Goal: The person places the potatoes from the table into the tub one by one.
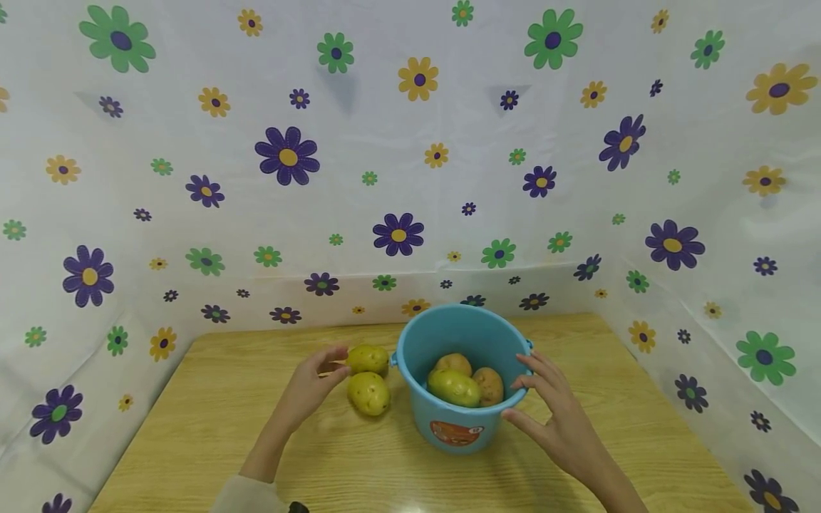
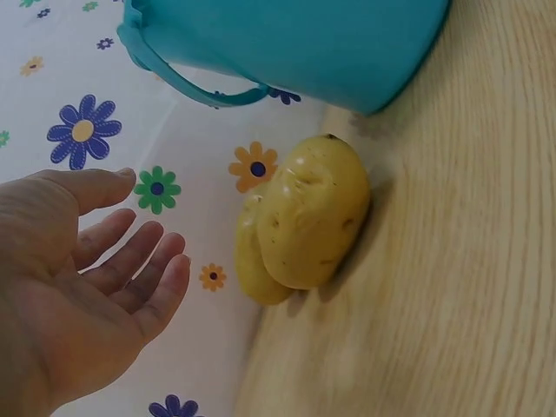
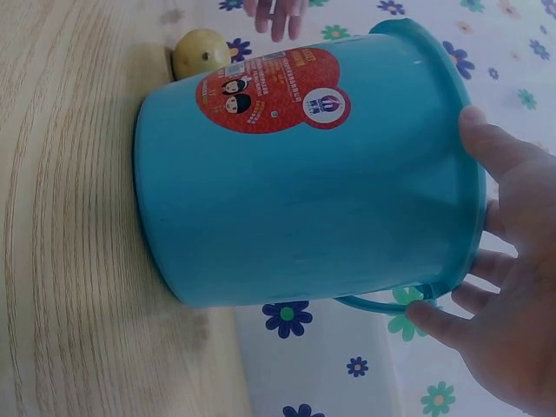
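beside the round blue plastic bucket (image 3: 287,204), 2 oval, glossy yellow potatoes (image 1: 369,394) lay near the half-open, empty left hand (image 1: 311,385); the right hand (image 1: 563,417), spread, touched the rim (image 3: 470,187), which probably wanted light steadying.

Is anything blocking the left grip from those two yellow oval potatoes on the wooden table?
Nothing visible: only open air lies between the left grip and the two yellow oval potatoes. The blue plastic bucket stands to their right, out of the way.

Your bucket (image 1: 481,335) is smooth, slightly glossy plastic. The tabletop (image 1: 224,399) before you looks wooden; the left potatoes (image 1: 369,394) look glossy.
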`<state>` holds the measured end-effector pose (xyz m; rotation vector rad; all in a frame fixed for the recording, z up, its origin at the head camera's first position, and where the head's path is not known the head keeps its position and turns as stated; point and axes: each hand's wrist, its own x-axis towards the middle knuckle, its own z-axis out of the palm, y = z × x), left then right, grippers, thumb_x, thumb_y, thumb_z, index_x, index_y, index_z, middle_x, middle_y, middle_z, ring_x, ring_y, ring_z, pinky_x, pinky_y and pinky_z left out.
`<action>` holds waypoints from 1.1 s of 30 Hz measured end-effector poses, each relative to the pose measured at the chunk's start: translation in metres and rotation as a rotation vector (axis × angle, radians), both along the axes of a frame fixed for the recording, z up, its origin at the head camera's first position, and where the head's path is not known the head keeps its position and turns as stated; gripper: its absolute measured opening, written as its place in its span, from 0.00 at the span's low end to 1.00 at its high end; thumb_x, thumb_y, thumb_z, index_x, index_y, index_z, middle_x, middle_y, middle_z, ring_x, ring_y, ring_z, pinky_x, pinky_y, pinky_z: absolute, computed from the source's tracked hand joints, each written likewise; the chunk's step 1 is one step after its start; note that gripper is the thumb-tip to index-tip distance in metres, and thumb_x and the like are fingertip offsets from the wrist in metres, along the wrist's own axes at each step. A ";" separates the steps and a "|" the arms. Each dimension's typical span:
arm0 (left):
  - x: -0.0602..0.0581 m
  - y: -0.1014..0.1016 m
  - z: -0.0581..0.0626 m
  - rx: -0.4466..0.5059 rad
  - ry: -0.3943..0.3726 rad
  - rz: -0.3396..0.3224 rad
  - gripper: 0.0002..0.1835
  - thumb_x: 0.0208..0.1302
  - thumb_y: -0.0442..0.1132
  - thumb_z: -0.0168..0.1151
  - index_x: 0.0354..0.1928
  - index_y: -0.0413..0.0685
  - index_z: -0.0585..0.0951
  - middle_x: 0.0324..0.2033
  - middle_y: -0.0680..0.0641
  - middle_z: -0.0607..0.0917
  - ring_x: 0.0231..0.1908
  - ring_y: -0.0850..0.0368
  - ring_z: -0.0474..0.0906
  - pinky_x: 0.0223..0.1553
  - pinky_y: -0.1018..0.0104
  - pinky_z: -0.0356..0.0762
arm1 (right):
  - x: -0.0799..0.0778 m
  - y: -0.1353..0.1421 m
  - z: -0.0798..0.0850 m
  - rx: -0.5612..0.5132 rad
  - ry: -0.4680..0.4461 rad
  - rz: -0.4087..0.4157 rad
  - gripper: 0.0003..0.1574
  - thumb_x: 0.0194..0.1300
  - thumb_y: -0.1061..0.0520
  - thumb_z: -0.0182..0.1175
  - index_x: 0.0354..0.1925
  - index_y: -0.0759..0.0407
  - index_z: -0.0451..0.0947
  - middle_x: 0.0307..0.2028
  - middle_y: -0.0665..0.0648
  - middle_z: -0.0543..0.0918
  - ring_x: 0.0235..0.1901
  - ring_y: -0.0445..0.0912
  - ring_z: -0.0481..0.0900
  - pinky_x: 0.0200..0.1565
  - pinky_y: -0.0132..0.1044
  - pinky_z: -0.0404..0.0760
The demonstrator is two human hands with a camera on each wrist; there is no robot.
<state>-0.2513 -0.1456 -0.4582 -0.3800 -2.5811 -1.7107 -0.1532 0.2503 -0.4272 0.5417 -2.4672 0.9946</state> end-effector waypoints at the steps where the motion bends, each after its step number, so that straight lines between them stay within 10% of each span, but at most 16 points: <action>1: -0.001 -0.001 -0.003 -0.008 -0.009 0.003 0.21 0.63 0.41 0.61 0.58 0.45 0.74 0.55 0.44 0.76 0.49 0.50 0.75 0.49 0.58 0.76 | 0.000 0.000 0.000 0.001 0.000 -0.001 0.21 0.50 0.48 0.71 0.42 0.39 0.72 0.65 0.55 0.63 0.67 0.56 0.50 0.54 0.69 0.60; 21: -0.011 0.000 -0.049 -0.059 -0.093 -0.009 0.25 0.61 0.42 0.63 0.60 0.45 0.73 0.56 0.45 0.75 0.54 0.46 0.71 0.49 0.53 0.75 | 0.001 -0.001 0.000 -0.002 -0.016 0.002 0.20 0.52 0.48 0.70 0.41 0.39 0.72 0.65 0.55 0.62 0.68 0.55 0.49 0.54 0.70 0.59; 33: -0.010 0.011 -0.053 -0.122 -0.077 -0.032 0.25 0.62 0.38 0.61 0.61 0.41 0.71 0.59 0.39 0.72 0.54 0.41 0.71 0.50 0.53 0.75 | 0.001 0.000 0.001 -0.011 -0.014 0.004 0.22 0.50 0.49 0.71 0.42 0.39 0.72 0.66 0.55 0.62 0.68 0.53 0.48 0.54 0.70 0.60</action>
